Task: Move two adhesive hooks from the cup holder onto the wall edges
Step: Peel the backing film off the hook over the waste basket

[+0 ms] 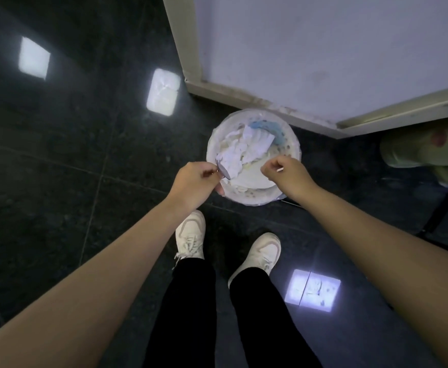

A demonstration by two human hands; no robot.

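Note:
I look straight down at a round white bin (295, 152) full of crumpled paper and a blue scrap. My left hand (195, 181) hovers over the bin's left rim, fingers pinched on a small adhesive hook (223, 173) with a shiny metal part. My right hand (287, 173) is over the bin's right side, fingers closed on a thin white strip (280, 170), perhaps backing paper. No cup holder is in view.
A white wall corner (323, 49) with a pale skirting board (244, 95) stands just behind the bin. My two white shoes (191, 235) are on the dark glossy floor tiles. A pale green object (424, 152) lies at the right edge.

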